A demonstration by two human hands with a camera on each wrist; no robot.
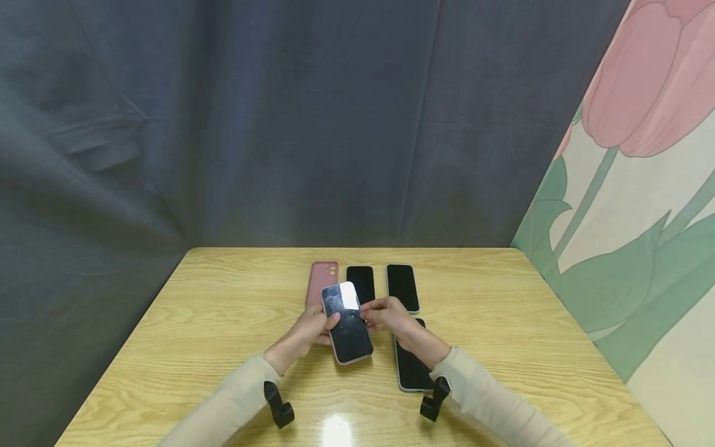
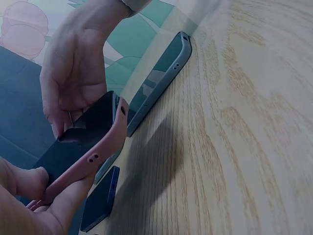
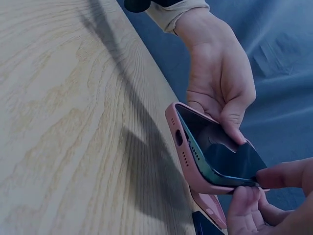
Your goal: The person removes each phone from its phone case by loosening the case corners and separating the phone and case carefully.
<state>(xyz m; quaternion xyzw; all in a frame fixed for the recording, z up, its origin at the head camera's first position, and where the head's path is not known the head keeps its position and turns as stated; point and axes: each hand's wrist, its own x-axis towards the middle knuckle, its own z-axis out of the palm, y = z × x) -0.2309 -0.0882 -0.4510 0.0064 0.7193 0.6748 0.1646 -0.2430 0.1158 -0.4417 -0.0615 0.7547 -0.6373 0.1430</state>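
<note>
A black-screened phone is held above the table, sitting in a pink phone case. My left hand grips it from the left side, thumb over the screen and fingers beneath. With its thumb and fingertips, my right hand pinches the opposite long edge of the phone and case. In the right wrist view, the phone's teal edge stands slightly proud of the case at the end with the port opening. A light patch of glare lies across the upper screen.
Behind the held phone lie another pink phone case and a dark phone. A phone with a pale rim lies to their right. Another pale-edged phone rests under my right forearm. A dark curtain hangs behind the wooden table.
</note>
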